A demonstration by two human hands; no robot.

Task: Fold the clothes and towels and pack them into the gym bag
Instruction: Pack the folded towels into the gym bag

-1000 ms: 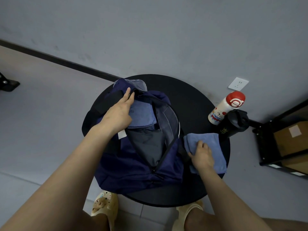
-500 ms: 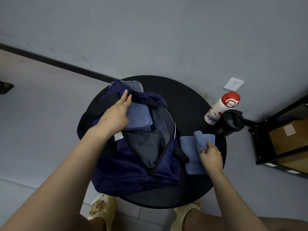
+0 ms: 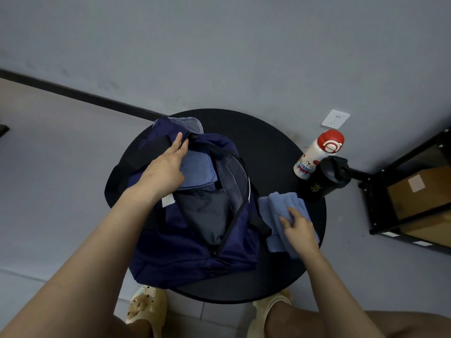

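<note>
Hands work on either side of an open gym bag (image 3: 195, 252) on a round black table (image 3: 268, 147), seen from above by the person wearing the camera. The left hand (image 3: 166, 172) reaches into the bag's far end with fingers straight and close together, the fingertips at the black strap (image 3: 151, 150) by the zip opening and the palm lying over a folded blue cloth (image 3: 200, 169) packed inside. A darker grey garment (image 3: 207, 215) fills the nearer part of the opening, and a small white tag (image 3: 168, 200) shows at the wrist. The right hand (image 3: 299, 226) rests on a light blue towel (image 3: 283, 211) lying on the table just to the right of the bag, touching its side; the fingers are relaxed and slightly bent on top of the cloth, whose far edge is folded over into a thicker roll. Whether the thumb pinches the towel cannot be told.

Beyond the towel, at the table's right rim, a black shaker bottle (image 3: 324, 181) stands touching a white bottle with a red cap (image 3: 317, 154) and a cartoon print. A white wall socket (image 3: 335, 119) sits on the grey wall behind them. A black metal shelf (image 3: 380, 215) holding cardboard boxes (image 3: 422, 191) stands to the right. Two pale clogs (image 3: 146, 304) show under the table's near edge.
</note>
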